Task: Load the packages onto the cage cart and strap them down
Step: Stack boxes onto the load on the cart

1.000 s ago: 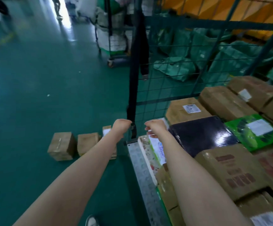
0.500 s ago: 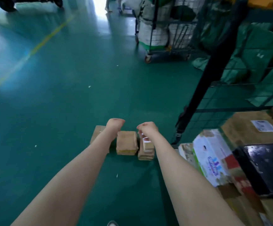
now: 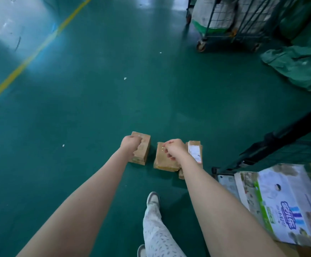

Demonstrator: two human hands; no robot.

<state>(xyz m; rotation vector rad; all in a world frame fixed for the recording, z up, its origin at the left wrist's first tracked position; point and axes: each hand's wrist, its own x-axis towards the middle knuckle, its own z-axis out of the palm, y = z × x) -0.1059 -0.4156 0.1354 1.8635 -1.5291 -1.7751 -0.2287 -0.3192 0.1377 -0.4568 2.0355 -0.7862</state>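
Observation:
Three small brown cardboard packages lie side by side on the green floor: a left one, a middle one and a right one with a white label. My left hand hovers over the left package and my right hand over the middle one. On both, the fingers hang loosely curled and hold nothing. The cage cart's dark frame crosses the right edge, and a white printed box lies on the cart.
Another wheeled cage cart with white sacks stands at the back right, and green sacks lie beside it. A yellow floor line runs along the left. My shoe is just behind the packages.
The view has swung left and down, away from the cart and its strap to the floor. Both hands have left the strap and now hang over the three packages, which look closer.

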